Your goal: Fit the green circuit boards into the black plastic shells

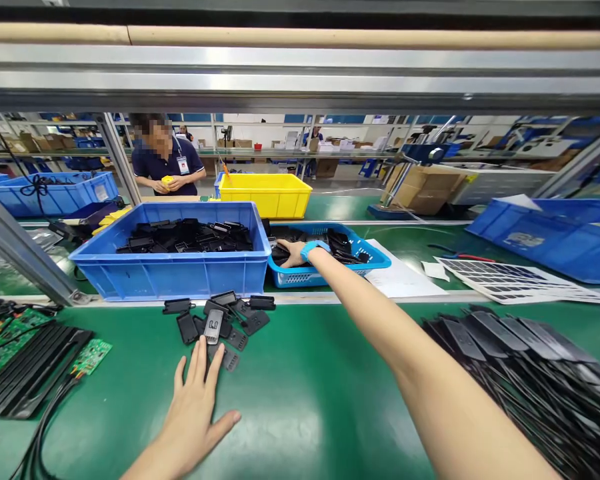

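Observation:
My left hand (196, 400) lies flat on the green mat with its fingers stretched out, the fingertips at the near edge of a small pile of black plastic parts (220, 320). My right arm stretches far forward, a blue band on the wrist. My right hand (293, 253) is down in a shallow blue basket (375, 257) of black plastic parts, fingers curled among them; what they hold, if anything, is hidden. A large blue bin (175, 273) of similar black parts stands left of the basket.
Green circuit boards (10, 340) and black cables lie at the left. A heap of long black strips (530, 373) lies at the right. A yellow bin (265, 193) and another person (165, 157) are behind; a blue tray (550, 233) and printed sheets (510, 280) are at the far right.

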{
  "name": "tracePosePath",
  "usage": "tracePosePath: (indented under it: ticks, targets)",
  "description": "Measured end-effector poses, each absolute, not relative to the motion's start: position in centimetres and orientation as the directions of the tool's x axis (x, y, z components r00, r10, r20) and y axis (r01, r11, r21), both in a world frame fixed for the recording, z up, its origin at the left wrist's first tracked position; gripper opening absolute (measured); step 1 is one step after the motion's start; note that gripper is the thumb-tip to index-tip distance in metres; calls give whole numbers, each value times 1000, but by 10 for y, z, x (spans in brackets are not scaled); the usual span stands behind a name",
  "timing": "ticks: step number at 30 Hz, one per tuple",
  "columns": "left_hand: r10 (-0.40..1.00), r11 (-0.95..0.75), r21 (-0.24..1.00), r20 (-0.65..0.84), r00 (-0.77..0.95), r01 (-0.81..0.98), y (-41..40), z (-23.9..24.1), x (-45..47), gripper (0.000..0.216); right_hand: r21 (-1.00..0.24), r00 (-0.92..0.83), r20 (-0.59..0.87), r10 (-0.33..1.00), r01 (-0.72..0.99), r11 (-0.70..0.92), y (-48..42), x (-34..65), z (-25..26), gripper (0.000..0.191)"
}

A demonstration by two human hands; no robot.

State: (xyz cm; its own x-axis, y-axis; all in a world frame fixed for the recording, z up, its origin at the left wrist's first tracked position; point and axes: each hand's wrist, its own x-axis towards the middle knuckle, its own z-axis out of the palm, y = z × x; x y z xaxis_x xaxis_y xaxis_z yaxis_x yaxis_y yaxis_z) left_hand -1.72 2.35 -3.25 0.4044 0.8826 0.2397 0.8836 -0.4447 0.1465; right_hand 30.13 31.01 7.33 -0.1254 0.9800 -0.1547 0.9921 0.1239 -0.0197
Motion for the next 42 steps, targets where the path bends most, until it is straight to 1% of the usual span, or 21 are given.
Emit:
tracePosePath:
  ticks: [4,6,13,16,19,21,23,25,26,28,30,32,33,34,36,37,40,42]
  targets:
    - [887,-440,175,236,397,881,24,-34,-18,92,-49,-124,-37,992,991,122,294,298,71,86]
    - [890,-440,188,224,398,878,25,-36,-19,93,-78,-117,33,993,990,119,291,297,73,81]
    - [906,-420,235,160,392,876,27,-35,-19,96,-216,-40,291,956,970,107,285,309,84,73]
    - [912,-411,261,129,390,874,29,-34,-18,96,-279,37,413,910,956,88,279,322,92,71]
    - [919,-391,286,77,386,875,30,-31,-17,95,-333,122,526,842,940,71,273,330,107,72]
    - [922,-381,300,49,384,875,30,-29,-17,96,-394,173,626,760,911,118,268,329,122,71]
    - [921,-381,312,42,388,870,30,-27,-17,95,-442,201,738,644,865,236,258,321,138,70]
    - [916,-393,320,51,399,862,30,-26,-17,94,-434,189,817,545,823,366,238,306,149,72]
    - [913,-399,322,57,404,858,30,-26,-17,92,-413,159,835,527,814,408,224,297,150,73]
    - [913,-400,327,58,404,856,31,-26,-18,88,-382,87,840,536,797,468,193,276,141,76]
    - [918,-387,329,53,392,862,31,-27,-18,86,-352,-29,803,596,784,512,162,253,118,73]
    - [923,-381,317,70,379,869,31,-29,-19,85,-344,-177,680,711,779,523,138,228,85,62]
    - [922,-385,306,89,376,871,32,-30,-19,85,-339,-245,604,758,782,523,129,216,67,60]
    - [920,-391,295,113,375,872,32,-33,-19,85,-332,-280,536,796,797,504,123,203,49,57]
    - [917,-398,281,162,365,873,34,-38,-22,90,-278,-313,423,850,848,450,119,179,19,58]
    - [917,-395,281,183,355,875,37,-40,-23,93,-262,-323,400,858,856,445,119,167,8,61]
    - [925,-359,301,240,294,883,46,-44,-32,100,-232,-327,383,864,871,432,126,133,-13,72]
    - [933,-330,317,254,256,889,53,-42,-41,99,-224,-319,378,869,880,420,130,114,-17,79]
